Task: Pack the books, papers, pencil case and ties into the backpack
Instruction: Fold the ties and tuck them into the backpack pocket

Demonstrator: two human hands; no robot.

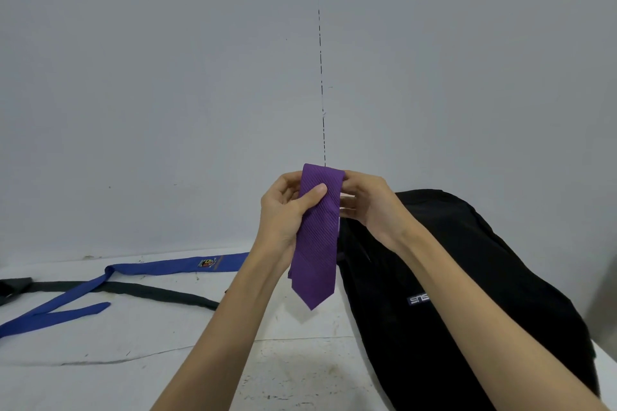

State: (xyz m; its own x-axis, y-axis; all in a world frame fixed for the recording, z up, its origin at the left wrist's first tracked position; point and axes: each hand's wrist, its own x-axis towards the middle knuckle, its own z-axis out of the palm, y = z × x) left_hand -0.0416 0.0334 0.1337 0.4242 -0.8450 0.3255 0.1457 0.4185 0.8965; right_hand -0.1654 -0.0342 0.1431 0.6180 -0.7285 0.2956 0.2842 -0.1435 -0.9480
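Both hands are raised together above the counter [100, 344], clamped on a folded purple tie [317, 237] that hangs between them. The left hand [283, 210] grips the tie from its left side, thumb pressed flat across the ribbed front and fingers curled behind the fold. The right hand [367, 200] pinches the tie's upper right edge near the top fold, its fingers curled toward the fabric. The tie's pointed wide end dangles downward, clear of the counter surface, just beside the left edge of the black backpack [467, 294]. That backpack lies on the right part of the counter with a small white logo patch on its front; whether its opening is unzipped cannot be told from this angle. On the left part of the counter, well apart from the hands, a blue tie [150, 269] with a coloured crest lies stretched out and bent back on itself, crossing over a black tie [140, 290] that runs beneath it along the counter. A pale grey wall [167, 77] with a thin vertical seam rises behind everything.
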